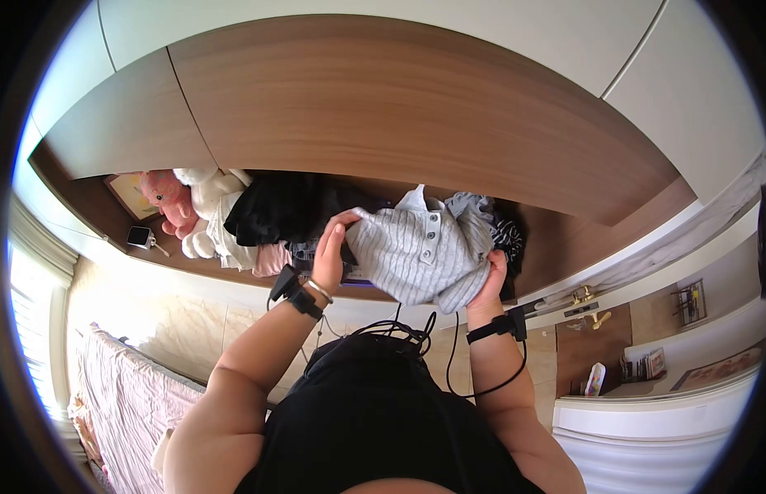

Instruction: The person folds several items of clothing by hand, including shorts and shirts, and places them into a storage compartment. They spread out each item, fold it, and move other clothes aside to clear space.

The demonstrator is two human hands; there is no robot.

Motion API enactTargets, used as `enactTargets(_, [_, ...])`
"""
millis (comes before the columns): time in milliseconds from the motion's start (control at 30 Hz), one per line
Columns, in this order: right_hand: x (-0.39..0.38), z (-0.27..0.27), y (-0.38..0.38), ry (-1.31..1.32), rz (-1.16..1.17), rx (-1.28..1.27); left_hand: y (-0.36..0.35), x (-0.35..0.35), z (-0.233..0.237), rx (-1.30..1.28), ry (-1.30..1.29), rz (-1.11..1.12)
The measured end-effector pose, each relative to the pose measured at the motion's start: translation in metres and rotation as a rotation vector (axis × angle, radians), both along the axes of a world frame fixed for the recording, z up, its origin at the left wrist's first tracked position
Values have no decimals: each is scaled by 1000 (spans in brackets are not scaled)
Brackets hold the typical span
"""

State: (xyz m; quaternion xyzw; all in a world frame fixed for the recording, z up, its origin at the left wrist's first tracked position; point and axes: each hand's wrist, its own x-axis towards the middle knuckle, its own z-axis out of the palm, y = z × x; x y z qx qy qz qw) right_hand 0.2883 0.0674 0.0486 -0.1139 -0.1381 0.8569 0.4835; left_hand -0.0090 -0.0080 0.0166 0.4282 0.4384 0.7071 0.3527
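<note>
A grey ribbed knit sweater (403,259) with a buttoned placket is bunched between my two hands, in front of the wooden shelf. My left hand (330,252) has its fingers at the sweater's left edge. At the lower right corner, my right hand (486,285) grips the cloth with the thumb up along the side. Behind the sweater lie a black garment (276,210) on the left and a black-and-white patterned cloth (506,235) on the right. The sweater hides part of the shelf and what lies there.
On the shelf's left stand a pink plush toy (173,202), a white plush toy (210,198) and a small device with a dark screen (140,237). Brown cabinet doors (416,99) overhang the shelf. Black cables (399,329) hang in front of me. A bed (132,403) is at lower left.
</note>
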Motion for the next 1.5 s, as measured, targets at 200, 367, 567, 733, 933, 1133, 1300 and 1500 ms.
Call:
enactTargets(200, [2, 21, -11, 26, 6, 145, 5, 20, 3, -362, -949, -1054])
enactTargets(367, [17, 23, -9, -143, 10, 89, 4, 25, 5, -192, -564, -718])
enactTargets(567, [17, 35, -9, -749, -13, 235, 15, -27, 59, -287, 601, -52])
enactTargets(733, [19, 46, -13, -654, 37, 60, 9, -19, 72, -132, -359, -485])
enactTargets(933, [0, 47, -17, -411, 225, -1, -14, 19, 35, -561, -957, -937])
enactTargets(1133, [-2, 74, -27, -229, 123, -49, -31, 11, 3, -375, -348, -1008])
enactTargets(1300, [32, 5, 16, -465, 298, -167, -7, -1, 11, -222, -974, -1006])
enactTargets(1500, [36, 10, 7, -618, 197, 225, -30, 30, -8, -324, -647, -673])
